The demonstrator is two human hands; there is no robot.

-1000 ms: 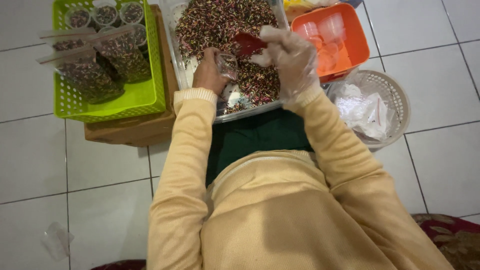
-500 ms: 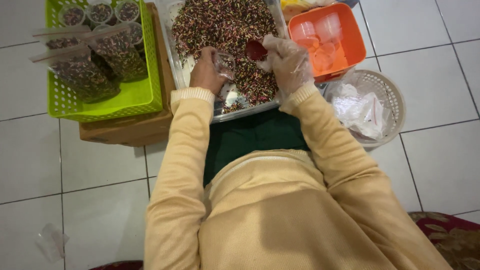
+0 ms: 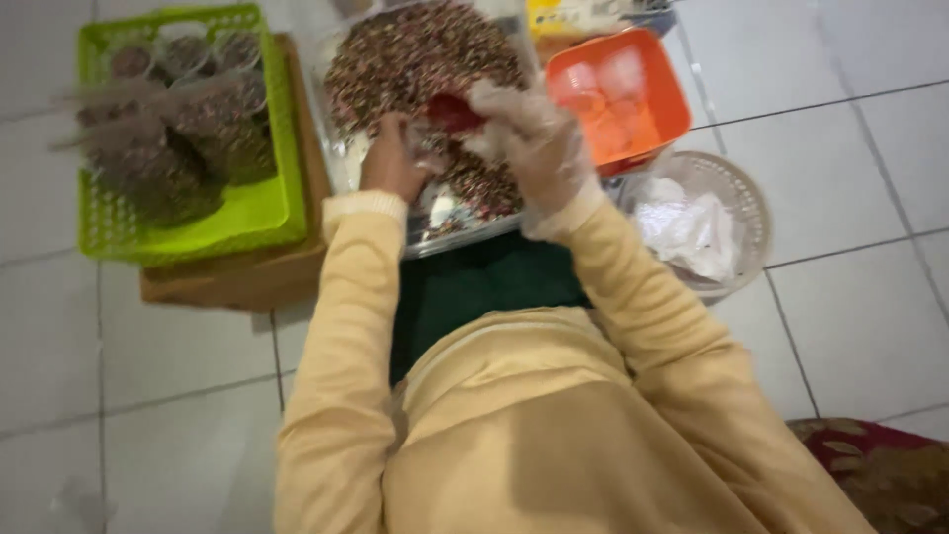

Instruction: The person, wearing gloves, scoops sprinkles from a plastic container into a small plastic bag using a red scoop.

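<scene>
My right hand [image 3: 529, 138], in a thin clear plastic glove, holds a small red scoop [image 3: 453, 111] over a clear tray [image 3: 465, 232] heaped with a dark mixed snack [image 3: 415, 59]. My bare left hand [image 3: 392, 163] rests on the tray's near left side and grips a small clear plastic bag [image 3: 427, 158] right under the scoop. Both hands nearly touch above the heap. Yellow sleeves cover both arms.
A lime green basket [image 3: 247, 213] at the left holds several filled clear bags and cups and sits on a wooden board [image 3: 237, 282]. An orange tray [image 3: 618, 94] lies to the right. A round white basket [image 3: 732, 198] with crumpled plastic sits beside it. White floor tiles surround everything.
The red scoop has come down toward the bag in my left hand, and the two hands have drawn closer. The camera view shifted slightly.
</scene>
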